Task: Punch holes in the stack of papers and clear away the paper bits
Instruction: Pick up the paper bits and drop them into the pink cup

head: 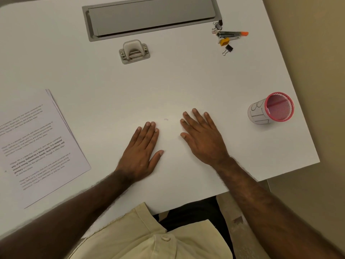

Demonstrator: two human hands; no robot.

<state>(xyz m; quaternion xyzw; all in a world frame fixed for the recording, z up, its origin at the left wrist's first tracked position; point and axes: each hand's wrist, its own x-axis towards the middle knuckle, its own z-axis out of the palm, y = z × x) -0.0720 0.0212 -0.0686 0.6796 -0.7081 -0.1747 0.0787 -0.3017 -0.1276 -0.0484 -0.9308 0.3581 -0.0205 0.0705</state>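
A stack of printed papers (41, 144) lies at the left of the white table (186, 81), its sheets slightly fanned. A beige two-hole punch (134, 51) stands farther back, near the middle. My left hand (143, 150) lies flat on the table, fingers straight and together, holding nothing. My right hand (201, 137) lies flat beside it, fingers spread. Between the two hands' fingertips sits a tiny pale paper bit (166, 119). Both hands are well apart from the papers and the punch.
A pink-rimmed mesh cup (272, 109) with a paper label stands at the right, near the table's edge. A stapler (231, 34), a yellow sharpener (224, 42) and binder clips (228, 49) lie at the back right. A grey cable hatch (151, 15) is set into the back.
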